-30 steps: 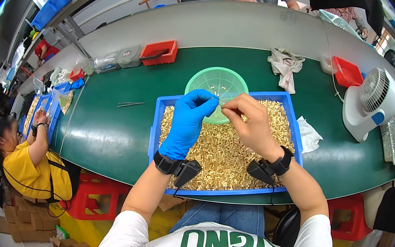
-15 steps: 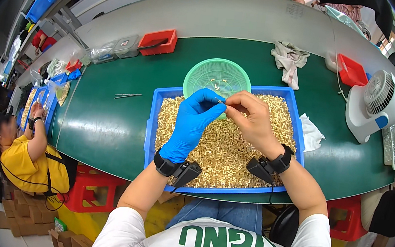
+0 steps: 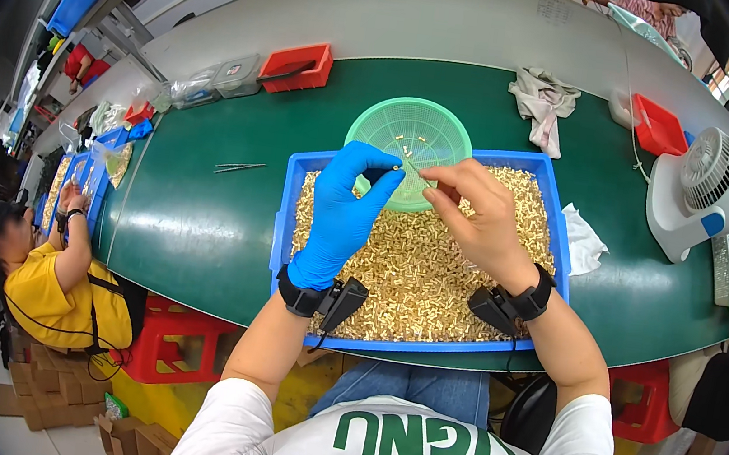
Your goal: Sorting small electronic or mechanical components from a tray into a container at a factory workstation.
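My left hand, in a blue glove, pinches a small brass-coloured tubular piece between thumb and forefinger. Bare, my right hand grips a thin, pin-like tool whose tip points toward that piece, a short gap away. Both hands are raised over a blue tray filled with many similar brass pieces. A light green mesh basket rests at the tray's far edge, with several loose pieces inside. What the thin tool's end looks like is too small to tell.
Tweezers lie left of the tray on the green table. A red bin and a crumpled cloth are farther back. White tissue and a white fan stand right. A person in yellow works at far left.
My hands have drawn slightly apart, opening a gap between the fingertips. The thin tool now shows in my right hand, and the brass piece shows at my left fingertips.
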Motion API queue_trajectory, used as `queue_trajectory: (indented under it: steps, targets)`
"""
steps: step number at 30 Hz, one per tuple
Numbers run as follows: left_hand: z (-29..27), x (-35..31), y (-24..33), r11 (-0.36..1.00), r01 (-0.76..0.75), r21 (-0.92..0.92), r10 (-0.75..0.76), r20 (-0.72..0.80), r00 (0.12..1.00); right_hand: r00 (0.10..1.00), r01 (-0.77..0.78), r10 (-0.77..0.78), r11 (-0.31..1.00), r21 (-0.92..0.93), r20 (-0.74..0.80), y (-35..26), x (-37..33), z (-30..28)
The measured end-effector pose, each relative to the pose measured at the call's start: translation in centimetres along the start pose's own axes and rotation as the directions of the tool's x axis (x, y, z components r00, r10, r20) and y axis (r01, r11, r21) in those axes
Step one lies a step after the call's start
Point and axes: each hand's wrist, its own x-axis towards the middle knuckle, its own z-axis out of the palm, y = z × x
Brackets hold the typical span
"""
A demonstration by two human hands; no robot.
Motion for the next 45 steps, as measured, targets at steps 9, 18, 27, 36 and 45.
queue_trajectory:
  steps: [9,18,27,36,45]
  targets:
    - [0.5,-0.1,-0.4,0.979,-0.124,0.162,0.113,0.072,0.991,1.0,0.017,-0.017,0.998,-0.066,0.01,0.4,-0.1,-0.2]
    - [0.4,-0.1,-0.4,0.975,-0.122,0.188,0.107,0.088,0.99,0.999,0.024,-0.025,0.998,-0.055,-0.02,0.6,-0.2,-0.2]
    - [0.3,0.0,-0.6,0.967,-0.149,0.208,0.125,0.12,0.985,0.997,0.074,-0.076,0.992,-0.107,-0.015,0.8,-0.1,-0.3]
    - [0.1,-0.1,-1.2,0.965,-0.127,0.228,0.078,0.213,0.974,0.985,0.165,-0.146,0.952,-0.256,0.09,1.2,0.2,-1.3]
    - [-0.1,-0.1,-1.1,0.958,-0.141,0.251,0.054,0.324,0.945,0.987,0.01,0.007,0.994,-0.108,0.159,1.5,-0.3,-1.6]
